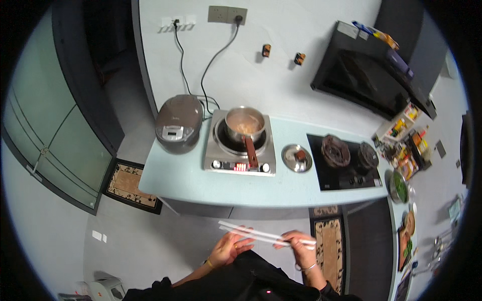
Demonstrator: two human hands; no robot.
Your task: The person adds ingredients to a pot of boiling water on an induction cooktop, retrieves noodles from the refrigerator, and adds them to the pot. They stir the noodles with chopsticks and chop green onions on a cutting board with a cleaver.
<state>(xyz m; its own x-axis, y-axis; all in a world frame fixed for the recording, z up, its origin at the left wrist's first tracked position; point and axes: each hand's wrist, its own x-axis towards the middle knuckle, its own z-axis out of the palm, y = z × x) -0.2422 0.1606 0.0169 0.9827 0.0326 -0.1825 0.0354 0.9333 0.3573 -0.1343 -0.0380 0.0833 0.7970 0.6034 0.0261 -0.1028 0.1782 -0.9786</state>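
Observation:
My right hand [299,246] holds a pair of long white chopsticks [263,237] near one end, in front of my body and short of the counter edge. The sticks point left and are blurred. My left hand [230,248] is beside their far part, palm up with fingers apart; the sticks cross over its fingertips, and whether they touch is unclear. On the counter, a small steel saucepan [244,122] with a brown handle stands on an induction cooker [239,167] with a lit red display. Pale, bubbly contents are visible in it.
A rice cooker [180,122] stands left of the induction cooker. To its right lies a steel lid [290,165] with a brown knob, then a black built-in hob [327,180]. A range hood [361,75] juts from the wall. A bowl of greens [400,186] sits at far right.

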